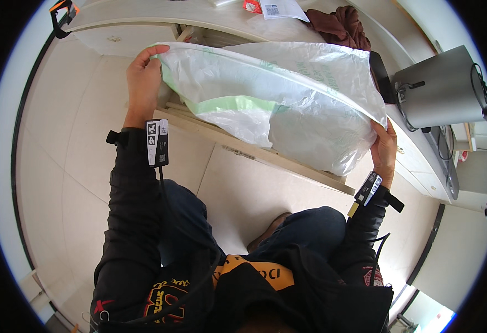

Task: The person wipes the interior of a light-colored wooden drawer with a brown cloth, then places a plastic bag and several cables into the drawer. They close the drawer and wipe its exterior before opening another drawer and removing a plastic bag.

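A large, thin white plastic bag [321, 130] with pale green print and a green band is stretched between my two hands. My left hand [145, 75] pinches its upper left corner, fingers closed. At the bag's right edge, my right hand [385, 143] grips the plastic, with the thumb on the near side. A folded edge runs slantwise from one hand to the other, and the lower part hangs loose in creases. Beneath the bag is a pulled-out wooden drawer [210, 130]; the bag hides most of its inside.
The pale desk [127, 18] runs along the far side. On it are a brown cloth [340, 28], a white printed packet [283, 9] and a small red item [252, 5]. A grey monitor [438, 86] with cables stands at the right. My knees are close below the drawer front.
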Demonstrator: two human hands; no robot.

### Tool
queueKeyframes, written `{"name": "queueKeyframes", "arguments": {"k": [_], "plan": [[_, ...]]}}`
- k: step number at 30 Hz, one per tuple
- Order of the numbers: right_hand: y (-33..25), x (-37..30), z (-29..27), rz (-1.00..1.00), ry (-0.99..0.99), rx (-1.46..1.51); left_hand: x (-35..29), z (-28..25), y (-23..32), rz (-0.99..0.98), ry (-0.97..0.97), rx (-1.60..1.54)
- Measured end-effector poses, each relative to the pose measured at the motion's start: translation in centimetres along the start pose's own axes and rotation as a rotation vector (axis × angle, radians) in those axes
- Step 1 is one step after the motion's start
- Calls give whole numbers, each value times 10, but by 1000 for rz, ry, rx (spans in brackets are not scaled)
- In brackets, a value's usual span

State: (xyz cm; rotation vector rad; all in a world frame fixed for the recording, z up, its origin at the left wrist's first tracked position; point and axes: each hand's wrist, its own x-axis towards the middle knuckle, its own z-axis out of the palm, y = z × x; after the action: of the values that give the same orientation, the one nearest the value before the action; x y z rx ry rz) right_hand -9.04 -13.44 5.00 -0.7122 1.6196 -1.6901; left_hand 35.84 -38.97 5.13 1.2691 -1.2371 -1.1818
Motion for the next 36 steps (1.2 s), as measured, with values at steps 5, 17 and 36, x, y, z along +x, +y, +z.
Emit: {"name": "queueKeyframes", "arguments": {"k": [5, 17, 36], "plan": [[-9, -8, 2, -12, -49, -32, -5, 7, 7, 77, 22, -247], [-44, -27, 48, -172, -120, 81, -13, -42, 37, 440, 24, -172], [113, -153, 326, -123, -1366, -417, -114, -460, -138, 16, 281, 668]]}}
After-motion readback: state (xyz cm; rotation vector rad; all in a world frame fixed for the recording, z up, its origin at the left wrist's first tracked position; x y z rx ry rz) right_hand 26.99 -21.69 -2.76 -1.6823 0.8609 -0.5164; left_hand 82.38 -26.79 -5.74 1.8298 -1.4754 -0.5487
